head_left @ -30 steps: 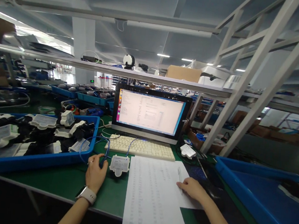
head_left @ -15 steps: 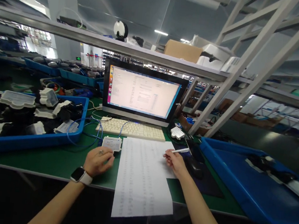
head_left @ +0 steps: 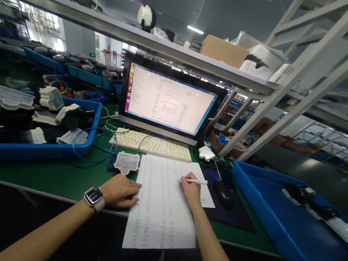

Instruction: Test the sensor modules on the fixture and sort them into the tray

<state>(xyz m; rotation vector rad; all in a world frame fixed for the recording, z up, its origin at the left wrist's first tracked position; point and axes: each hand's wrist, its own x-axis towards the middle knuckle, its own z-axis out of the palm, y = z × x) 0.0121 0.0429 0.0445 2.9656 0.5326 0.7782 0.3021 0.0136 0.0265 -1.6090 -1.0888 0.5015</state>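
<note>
My right hand (head_left: 191,189) is closed around a white pen (head_left: 198,181), its tip over a printed paper sheet (head_left: 157,211) that hangs past the table's front edge. A second sheet (head_left: 207,197) shows beneath it on the right. My left hand (head_left: 121,191), with a ring and a watch on the wrist, lies with fingers apart, fingertips at the sheet's left edge. Just above it sits a small white device with a label (head_left: 127,162), beside a blue cable (head_left: 115,143).
A monitor (head_left: 167,99) stands behind a cream keyboard (head_left: 151,144). A blue bin (head_left: 67,149) full of parts is at left, another blue bin (head_left: 264,213) with a few parts at right. A black mouse (head_left: 225,194) rests on a dark pad (head_left: 239,219).
My left hand has moved right, from beside the device to the sheet's edge, and its fingers have spread. My right hand has shifted left over the sheet with the pen.
</note>
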